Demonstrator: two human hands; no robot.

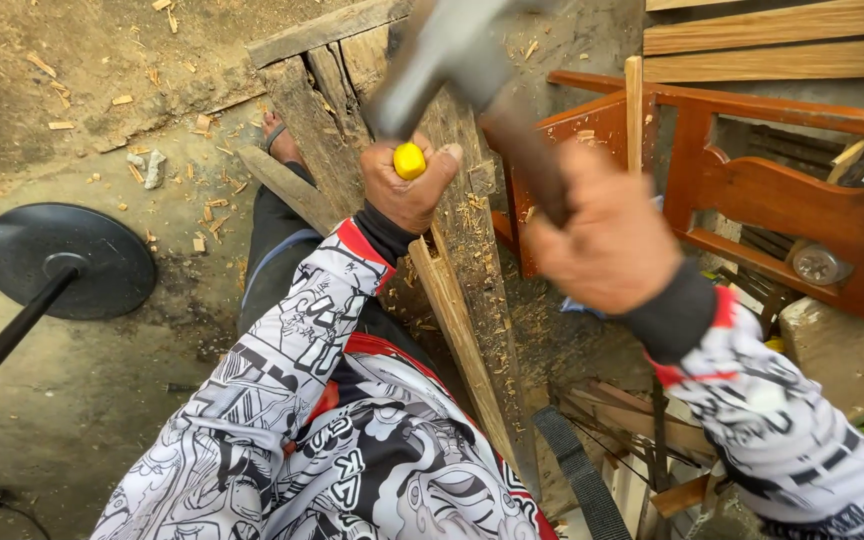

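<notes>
My left hand [407, 190] is closed around a tool with a yellow butt end [410, 160], probably a chisel, held upright against a rough wooden plank [467, 240]. My right hand [607, 235] grips the dark wooden handle of a hammer [452, 55], raised and blurred above the left hand, its grey metal head just over the yellow end. A narrow pale wood strip [457, 320] runs down from under my left hand. Both arms wear black-and-white printed sleeves with red trim.
A reddish-brown wooden chair frame [752, 190] lies on its side at right. A black round stand base with a pole [67, 260] sits on the dirt floor at left. My foot [277, 140] rests among wood chips. Planks lean at upper right.
</notes>
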